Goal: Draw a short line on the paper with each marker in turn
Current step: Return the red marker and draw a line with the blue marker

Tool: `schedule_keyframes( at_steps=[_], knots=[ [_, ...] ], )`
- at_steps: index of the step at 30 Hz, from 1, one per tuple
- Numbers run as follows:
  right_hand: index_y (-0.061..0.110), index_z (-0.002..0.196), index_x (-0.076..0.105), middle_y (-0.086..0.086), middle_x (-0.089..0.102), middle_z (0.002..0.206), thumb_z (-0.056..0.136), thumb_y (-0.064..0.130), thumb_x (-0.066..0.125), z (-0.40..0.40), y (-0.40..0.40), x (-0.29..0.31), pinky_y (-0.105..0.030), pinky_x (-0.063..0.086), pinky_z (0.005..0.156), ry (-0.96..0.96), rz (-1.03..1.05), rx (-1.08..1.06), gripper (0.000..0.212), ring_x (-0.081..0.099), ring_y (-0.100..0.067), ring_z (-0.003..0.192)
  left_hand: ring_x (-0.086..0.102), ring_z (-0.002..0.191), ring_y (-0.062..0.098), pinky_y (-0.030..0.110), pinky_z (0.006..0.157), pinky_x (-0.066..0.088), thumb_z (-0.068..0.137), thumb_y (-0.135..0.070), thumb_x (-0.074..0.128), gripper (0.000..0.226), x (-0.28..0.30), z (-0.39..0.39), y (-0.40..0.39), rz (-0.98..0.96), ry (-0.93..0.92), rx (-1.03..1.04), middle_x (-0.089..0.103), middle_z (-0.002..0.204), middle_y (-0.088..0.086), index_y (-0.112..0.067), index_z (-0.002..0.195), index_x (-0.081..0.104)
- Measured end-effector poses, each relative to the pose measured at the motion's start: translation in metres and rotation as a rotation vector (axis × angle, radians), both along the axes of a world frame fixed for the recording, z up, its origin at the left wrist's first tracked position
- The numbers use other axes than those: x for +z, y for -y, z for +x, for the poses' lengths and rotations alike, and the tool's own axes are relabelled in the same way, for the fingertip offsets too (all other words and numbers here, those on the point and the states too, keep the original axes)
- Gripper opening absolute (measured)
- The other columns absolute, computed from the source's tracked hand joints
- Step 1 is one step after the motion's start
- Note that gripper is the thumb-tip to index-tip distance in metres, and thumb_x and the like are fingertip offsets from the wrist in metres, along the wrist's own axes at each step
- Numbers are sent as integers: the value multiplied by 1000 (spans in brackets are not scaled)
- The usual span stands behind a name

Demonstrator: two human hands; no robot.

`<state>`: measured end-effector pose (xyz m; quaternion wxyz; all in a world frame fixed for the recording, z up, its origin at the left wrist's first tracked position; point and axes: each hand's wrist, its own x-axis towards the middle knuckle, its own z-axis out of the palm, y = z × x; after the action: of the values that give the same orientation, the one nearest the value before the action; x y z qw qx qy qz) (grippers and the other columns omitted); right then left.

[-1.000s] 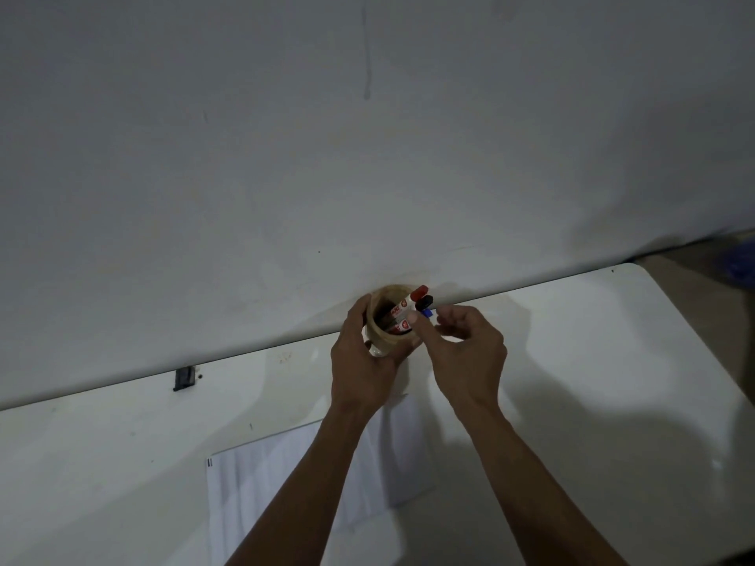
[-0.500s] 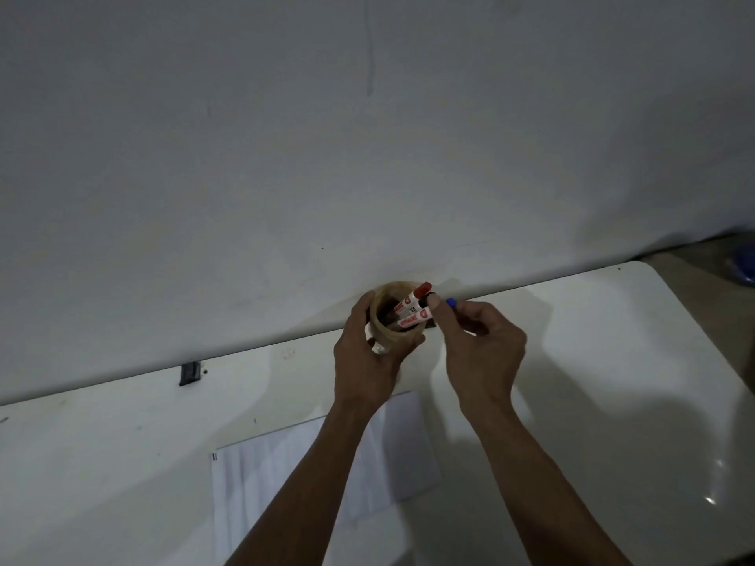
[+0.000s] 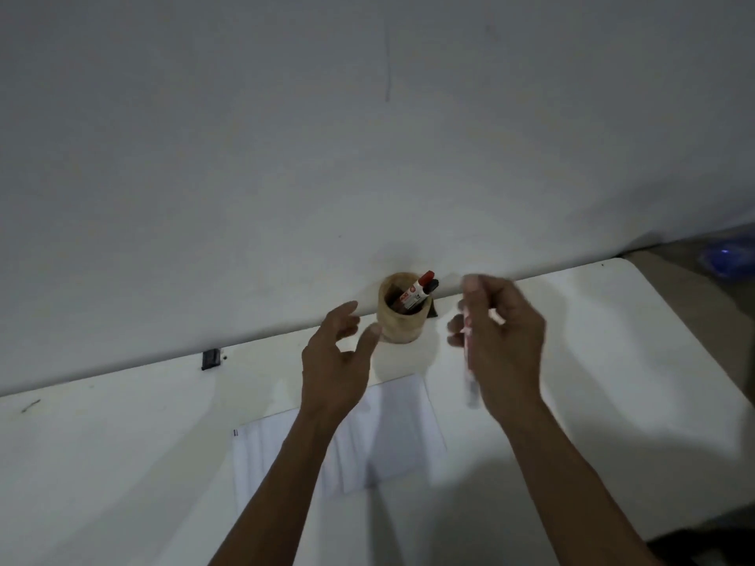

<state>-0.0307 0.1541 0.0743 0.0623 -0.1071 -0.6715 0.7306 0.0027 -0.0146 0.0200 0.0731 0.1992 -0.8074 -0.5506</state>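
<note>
A tan wooden cup (image 3: 400,320) stands at the table's far edge against the wall, holding a red-capped marker (image 3: 418,287) and a black-capped marker (image 3: 431,285). My left hand (image 3: 337,355) hovers just left of the cup, fingers apart, holding nothing. My right hand (image 3: 504,341) is to the right of the cup and grips a blurred white marker (image 3: 470,361) pointing down. A white sheet of paper (image 3: 392,435) lies on the table below the cup, partly under my left forearm.
The white table (image 3: 613,361) ends against a plain wall. A small black clip (image 3: 211,359) sits at the far edge on the left. The table's right corner is rounded, with floor and a blue object (image 3: 727,259) beyond it.
My right hand has drawn the blue-capped marker out of the cup and moved right and down with it. My left hand has let go of the cup and opened.
</note>
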Motion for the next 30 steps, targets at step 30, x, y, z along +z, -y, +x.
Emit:
schedule_keyframes(
  at_steps=[30],
  knots=[
    [6, 90, 74, -10, 74, 79, 86, 10, 78, 175, 153, -31, -26, 57, 63, 372, -277, 334, 7, 70, -18, 69, 62, 63, 8, 19, 68, 55, 86, -12, 76, 5, 8, 203, 151, 308, 27, 12, 75, 74, 4, -12, 90, 79]
  ],
)
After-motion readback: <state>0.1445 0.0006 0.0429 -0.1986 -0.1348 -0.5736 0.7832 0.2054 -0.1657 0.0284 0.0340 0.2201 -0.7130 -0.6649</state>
